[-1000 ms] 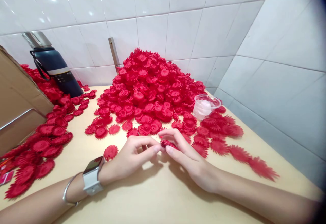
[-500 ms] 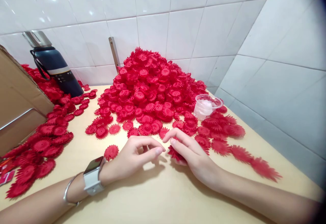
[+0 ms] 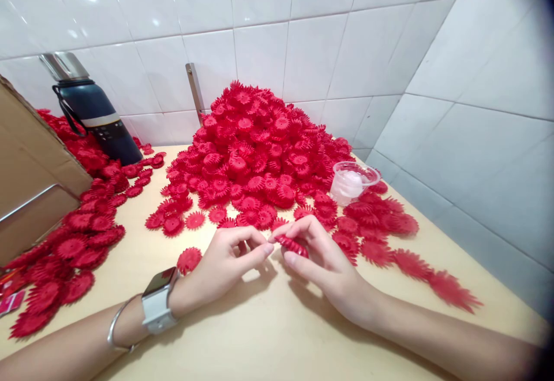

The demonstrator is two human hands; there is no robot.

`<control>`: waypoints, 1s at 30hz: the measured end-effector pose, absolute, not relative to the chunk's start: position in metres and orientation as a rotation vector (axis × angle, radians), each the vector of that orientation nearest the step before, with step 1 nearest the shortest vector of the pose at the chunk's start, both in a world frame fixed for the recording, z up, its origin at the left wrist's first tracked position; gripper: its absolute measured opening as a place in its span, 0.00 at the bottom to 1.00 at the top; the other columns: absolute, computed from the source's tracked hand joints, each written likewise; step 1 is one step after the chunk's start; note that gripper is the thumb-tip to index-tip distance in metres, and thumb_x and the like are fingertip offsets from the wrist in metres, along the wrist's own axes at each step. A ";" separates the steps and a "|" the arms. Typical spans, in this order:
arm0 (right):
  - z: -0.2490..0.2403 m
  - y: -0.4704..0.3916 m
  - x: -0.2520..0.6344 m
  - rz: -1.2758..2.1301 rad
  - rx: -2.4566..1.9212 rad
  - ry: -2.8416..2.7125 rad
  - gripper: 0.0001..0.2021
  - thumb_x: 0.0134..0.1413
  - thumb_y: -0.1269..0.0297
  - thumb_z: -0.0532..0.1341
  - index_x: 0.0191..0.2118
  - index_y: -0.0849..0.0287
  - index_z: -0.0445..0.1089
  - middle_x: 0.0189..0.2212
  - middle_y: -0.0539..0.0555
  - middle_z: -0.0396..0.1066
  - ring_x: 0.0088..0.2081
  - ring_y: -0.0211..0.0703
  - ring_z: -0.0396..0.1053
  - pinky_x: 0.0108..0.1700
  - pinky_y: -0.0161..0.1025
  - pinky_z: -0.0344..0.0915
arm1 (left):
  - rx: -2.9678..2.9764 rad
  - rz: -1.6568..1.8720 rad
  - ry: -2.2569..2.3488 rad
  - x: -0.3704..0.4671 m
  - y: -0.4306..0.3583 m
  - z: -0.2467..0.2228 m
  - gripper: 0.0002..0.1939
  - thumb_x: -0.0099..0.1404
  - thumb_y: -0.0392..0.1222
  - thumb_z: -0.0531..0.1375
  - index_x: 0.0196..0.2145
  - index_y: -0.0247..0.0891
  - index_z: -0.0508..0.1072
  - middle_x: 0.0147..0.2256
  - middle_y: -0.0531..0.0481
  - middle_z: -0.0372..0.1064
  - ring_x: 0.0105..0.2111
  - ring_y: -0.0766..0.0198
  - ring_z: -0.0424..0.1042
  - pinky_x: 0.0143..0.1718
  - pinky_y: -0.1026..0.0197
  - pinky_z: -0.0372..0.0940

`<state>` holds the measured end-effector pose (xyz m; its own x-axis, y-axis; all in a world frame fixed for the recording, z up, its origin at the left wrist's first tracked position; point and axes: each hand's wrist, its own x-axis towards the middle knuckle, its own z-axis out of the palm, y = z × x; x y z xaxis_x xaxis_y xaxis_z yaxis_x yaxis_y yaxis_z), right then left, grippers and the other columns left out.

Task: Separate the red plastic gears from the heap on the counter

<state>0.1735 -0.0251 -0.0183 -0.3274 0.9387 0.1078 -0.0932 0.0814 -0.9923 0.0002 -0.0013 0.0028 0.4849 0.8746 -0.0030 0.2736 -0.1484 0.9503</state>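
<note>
In the head view my right hand (image 3: pixel 331 268) grips a red flower-shaped disc (image 3: pixel 293 245) with pointed petals, tilted between thumb and fingers. Just left of it, my left hand (image 3: pixel 236 257) is closed in a pinch, thumb against index finger, its tips close to the right fingertips and the disc's left side. What sits in that pinch, if anything, is too small to make out. One loose red flower disc (image 3: pixel 189 260) lies beside the left wrist. Beyond both hands rises a large heap of matching red flower discs (image 3: pixel 259 156).
A clear plastic cup (image 3: pixel 352 183) with whitish contents stands at the heap's right side. More red discs (image 3: pixel 71 247) trail along the left, by a cardboard box (image 3: pixel 38 167) and a dark blue bottle (image 3: pixel 97 112). White tiled walls (image 3: pixel 259 52) bound the table at back and right.
My right hand has turned the red flower disc up between its fingers, so more of it shows. My left fingertips have shifted slightly left and up, still pinched.
</note>
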 end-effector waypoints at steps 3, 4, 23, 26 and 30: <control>-0.020 -0.026 0.173 1.273 -0.850 -1.566 0.08 0.53 0.71 0.55 0.36 0.53 0.54 0.45 0.54 0.58 0.45 0.42 0.60 0.44 0.42 0.60 | 1.645 0.709 0.953 -0.001 -0.002 0.003 0.10 0.60 0.41 0.57 0.27 0.32 0.72 0.25 0.50 0.70 0.27 0.65 0.70 0.31 0.65 0.64; -0.021 -0.026 0.174 1.237 -0.852 -1.613 0.09 0.52 0.73 0.55 0.36 0.53 0.55 0.46 0.54 0.57 0.46 0.43 0.60 0.45 0.42 0.61 | 1.644 0.707 0.945 -0.001 -0.001 0.003 0.09 0.60 0.40 0.57 0.28 0.33 0.73 0.26 0.50 0.71 0.27 0.65 0.70 0.31 0.65 0.64; -0.015 -0.020 0.175 1.058 -1.146 -1.595 0.10 0.50 0.61 0.60 0.22 0.57 0.61 0.27 0.50 0.59 0.29 0.40 0.59 0.32 0.38 0.57 | 1.692 0.730 0.966 -0.002 0.001 -0.002 0.08 0.58 0.42 0.59 0.29 0.35 0.75 0.27 0.50 0.71 0.26 0.67 0.67 0.27 0.67 0.62; -0.014 -0.018 0.174 1.118 -1.187 -1.577 0.13 0.48 0.60 0.61 0.20 0.58 0.60 0.24 0.49 0.59 0.27 0.39 0.58 0.29 0.37 0.55 | 1.693 0.680 0.902 -0.001 0.000 0.000 0.08 0.58 0.41 0.59 0.30 0.35 0.76 0.30 0.49 0.73 0.30 0.65 0.69 0.31 0.67 0.63; -0.014 -0.017 0.174 1.167 -1.122 -1.575 0.11 0.49 0.62 0.60 0.21 0.58 0.62 0.27 0.51 0.61 0.31 0.40 0.61 0.31 0.37 0.57 | 1.731 0.698 0.920 -0.002 -0.001 0.001 0.07 0.58 0.40 0.59 0.30 0.36 0.76 0.29 0.50 0.73 0.29 0.66 0.69 0.31 0.68 0.63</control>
